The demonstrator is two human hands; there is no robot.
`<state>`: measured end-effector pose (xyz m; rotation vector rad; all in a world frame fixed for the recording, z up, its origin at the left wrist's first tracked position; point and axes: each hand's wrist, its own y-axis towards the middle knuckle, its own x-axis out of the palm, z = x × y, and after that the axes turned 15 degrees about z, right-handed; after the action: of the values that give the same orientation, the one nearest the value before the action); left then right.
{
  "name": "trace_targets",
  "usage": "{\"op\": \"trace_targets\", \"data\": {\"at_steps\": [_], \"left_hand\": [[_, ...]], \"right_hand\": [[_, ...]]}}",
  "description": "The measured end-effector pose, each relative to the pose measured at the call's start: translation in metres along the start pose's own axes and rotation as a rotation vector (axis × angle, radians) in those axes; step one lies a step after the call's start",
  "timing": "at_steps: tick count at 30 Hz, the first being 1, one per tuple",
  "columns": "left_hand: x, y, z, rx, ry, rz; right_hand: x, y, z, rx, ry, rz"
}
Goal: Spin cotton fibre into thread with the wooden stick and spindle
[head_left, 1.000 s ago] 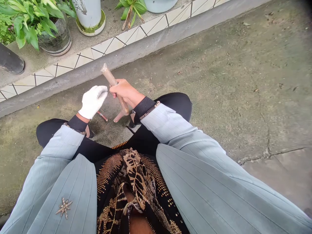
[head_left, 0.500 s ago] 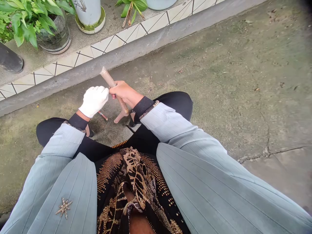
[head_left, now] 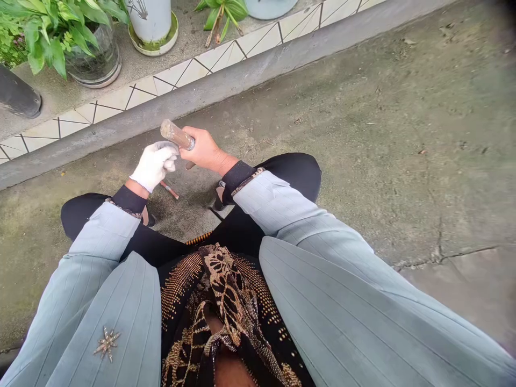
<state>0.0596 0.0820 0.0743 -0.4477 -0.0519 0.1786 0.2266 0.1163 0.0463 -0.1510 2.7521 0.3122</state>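
My right hand (head_left: 203, 150), bare, is closed round a pale brown stick-like roll (head_left: 177, 134) that looks wrapped in something sheer. Its blunt, whitish end points up and to the left, and only a little of the lower part shows below the fingers. My left hand (head_left: 153, 165) wears a white knit glove and is right beside the right hand. The gloved fingers are curled in, and what they hold, if anything, is hidden. A thin reddish stick (head_left: 170, 190) lies on the ground below the gloved hand.
My bent knees and shoes flank the concrete ground (head_left: 363, 161). Ahead runs a low kerb with a tiled edge (head_left: 145, 88). On the ledge behind it stand a glass pot with a leafy plant (head_left: 94, 59), a white pot (head_left: 151, 24) and a black cylinder (head_left: 18, 94).
The roll has tipped, so its end faces up more and its lower, forked part has gone out of sight. My gloved hand has turned, showing its curled fingers.
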Motion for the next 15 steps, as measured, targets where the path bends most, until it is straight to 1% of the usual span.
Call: {"op": "trace_targets", "data": {"at_steps": [2,4,6,10,15], "left_hand": [[-0.0005,-0.0048,0.0054,-0.129,-0.112,-0.09],[-0.0022,-0.0071,0.0096,-0.191,-0.139,-0.156],[-0.004,-0.0076,0.012,-0.189,-0.121,-0.174],[-0.0065,-0.0069,0.012,-0.14,-0.088,-0.175],[-0.0089,-0.0034,0.0091,-0.175,-0.136,-0.22]], "right_hand": [[0.0016,0.0,0.0025,-0.024,0.006,0.001],[0.0031,-0.0002,0.0041,-0.028,0.011,0.001],[0.0041,-0.0004,0.0051,-0.004,0.007,0.0],[0.0038,-0.0007,0.0048,0.041,0.006,0.001],[-0.0011,-0.003,-0.0044,0.034,0.034,0.003]]}}
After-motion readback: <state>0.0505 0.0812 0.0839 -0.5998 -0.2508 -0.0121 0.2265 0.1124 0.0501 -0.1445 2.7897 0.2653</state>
